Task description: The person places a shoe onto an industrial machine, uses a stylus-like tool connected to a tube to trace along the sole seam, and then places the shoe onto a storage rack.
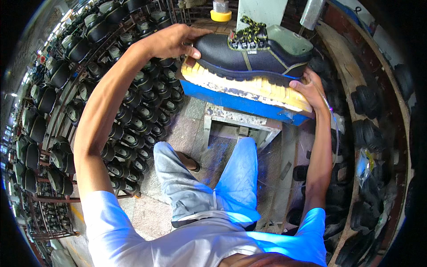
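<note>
I have only one view here, from a fisheye camera on the person's head. It looks steeply down over the chest and legs to the floor. It is near to the hands: the left hand (178, 40) and the right hand (311, 89) reach forward at the top of the picture. Straight edges bend near the rim, and the corners are black.

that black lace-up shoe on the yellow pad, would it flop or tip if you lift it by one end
The black shoe looks fairly stiff: its thick moulded sole probably resists sagging. The left hand and right hand steady both ends, suggesting some weight. Its wide flat sole on the yellow pad makes tipping unlikely.
</note>
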`<state>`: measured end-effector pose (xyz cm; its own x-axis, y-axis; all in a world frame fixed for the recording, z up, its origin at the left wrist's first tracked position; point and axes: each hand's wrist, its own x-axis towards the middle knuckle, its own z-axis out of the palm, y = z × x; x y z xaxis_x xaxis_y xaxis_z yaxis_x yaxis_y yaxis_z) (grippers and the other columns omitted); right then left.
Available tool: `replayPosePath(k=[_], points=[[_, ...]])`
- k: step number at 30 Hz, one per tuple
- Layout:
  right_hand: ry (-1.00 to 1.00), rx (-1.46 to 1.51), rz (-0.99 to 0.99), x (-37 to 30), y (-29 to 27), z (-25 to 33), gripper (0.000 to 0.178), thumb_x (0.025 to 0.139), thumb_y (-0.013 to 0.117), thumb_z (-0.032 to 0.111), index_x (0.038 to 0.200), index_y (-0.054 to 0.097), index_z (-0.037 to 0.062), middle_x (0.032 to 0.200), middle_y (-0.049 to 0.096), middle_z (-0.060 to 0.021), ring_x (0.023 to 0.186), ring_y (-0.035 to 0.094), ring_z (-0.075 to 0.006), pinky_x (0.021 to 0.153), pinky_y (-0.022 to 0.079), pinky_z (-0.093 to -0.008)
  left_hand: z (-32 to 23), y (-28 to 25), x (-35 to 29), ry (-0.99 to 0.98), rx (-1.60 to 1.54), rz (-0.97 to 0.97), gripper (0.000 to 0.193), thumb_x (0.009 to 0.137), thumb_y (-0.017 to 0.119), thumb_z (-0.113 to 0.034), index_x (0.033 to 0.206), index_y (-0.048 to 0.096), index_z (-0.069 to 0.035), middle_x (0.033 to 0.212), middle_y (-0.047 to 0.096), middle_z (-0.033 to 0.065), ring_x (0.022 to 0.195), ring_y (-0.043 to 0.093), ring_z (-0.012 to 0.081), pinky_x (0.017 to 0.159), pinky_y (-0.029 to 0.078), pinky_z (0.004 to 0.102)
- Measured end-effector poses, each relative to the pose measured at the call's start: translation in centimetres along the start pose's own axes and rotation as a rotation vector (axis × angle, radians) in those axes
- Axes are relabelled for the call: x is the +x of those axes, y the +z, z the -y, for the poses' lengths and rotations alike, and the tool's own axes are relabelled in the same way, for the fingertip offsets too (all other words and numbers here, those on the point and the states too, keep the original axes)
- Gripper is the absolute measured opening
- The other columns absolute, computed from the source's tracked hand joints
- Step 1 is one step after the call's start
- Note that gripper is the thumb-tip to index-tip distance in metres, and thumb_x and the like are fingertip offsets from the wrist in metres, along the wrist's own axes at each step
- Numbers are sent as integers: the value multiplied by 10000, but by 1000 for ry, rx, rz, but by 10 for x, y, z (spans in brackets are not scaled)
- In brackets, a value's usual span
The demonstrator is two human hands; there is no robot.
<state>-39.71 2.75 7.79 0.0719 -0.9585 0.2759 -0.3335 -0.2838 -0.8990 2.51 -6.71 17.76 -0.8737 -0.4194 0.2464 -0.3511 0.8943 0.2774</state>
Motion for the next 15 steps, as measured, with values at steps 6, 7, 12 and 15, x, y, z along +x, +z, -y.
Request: replayPosePath(k=[6,7,12,15], points=[[-23,-31,10,2,-14,-8,830,721,895,335,1364,539,-50,1318,616,-189,1246,558,-263,1120,377,-368,-51,-10,38,-335,289,373,765,994,445,-638,1064,618,105,680,716,145,836,743,311,820,587,425],[-24,-2,28,2,-10,-7,798,728,892,329,1346,553,-46,1292,630,-186,1233,562,-261,1105,389,-368,-71,-6,48,-468,327,431,807,984,417,-677,1046,620,102,718,702,209,821,727,357,810,577,455],[-136,-83,26,4,-4,-3,742,742,881,275,1330,562,-44,1288,636,-171,1227,563,-251,1094,403,-368,-34,61,50,-348,347,-343,984,855,362,-870,1072,669,39,810,702,260,862,711,424,807,561,528],[-109,-52,-12,1,-2,-4,740,743,879,256,1335,556,-48,1294,634,-173,1222,566,-247,1097,402,-367,-24,54,49,-235,379,-229,1070,672,566,-920,1110,650,52,959,704,266,967,695,421,863,550,515]])
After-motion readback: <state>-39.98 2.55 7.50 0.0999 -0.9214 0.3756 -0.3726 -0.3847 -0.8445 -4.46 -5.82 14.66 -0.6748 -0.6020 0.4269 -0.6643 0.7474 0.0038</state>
